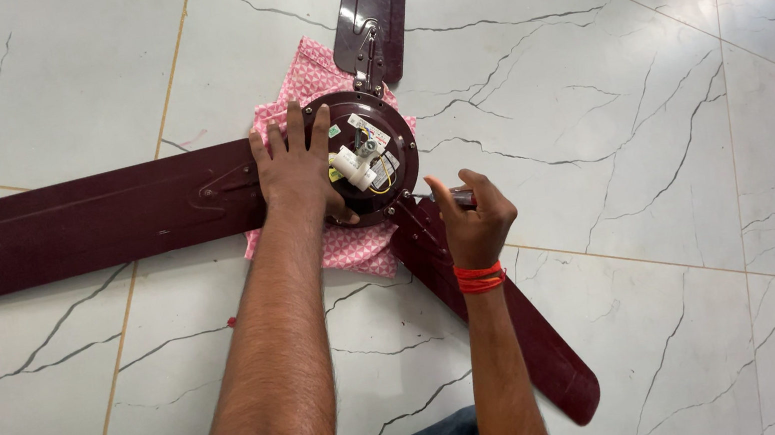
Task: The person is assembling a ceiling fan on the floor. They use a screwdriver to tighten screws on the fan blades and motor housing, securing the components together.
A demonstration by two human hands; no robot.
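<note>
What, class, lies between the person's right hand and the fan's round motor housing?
Nothing visible does. The right hand, gripping what looks like a tool handle, sits at the edge of the motor housing, above a blade root. The left hand lies flat on the housing's other side, out of the way.

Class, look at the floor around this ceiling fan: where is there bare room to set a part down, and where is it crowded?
Bare tile lies right of the fan, between the upper blade and lower blade, and above the left blade. It is crowded at the motor hub on the pink cloth, where the left hand and right hand work.
</note>
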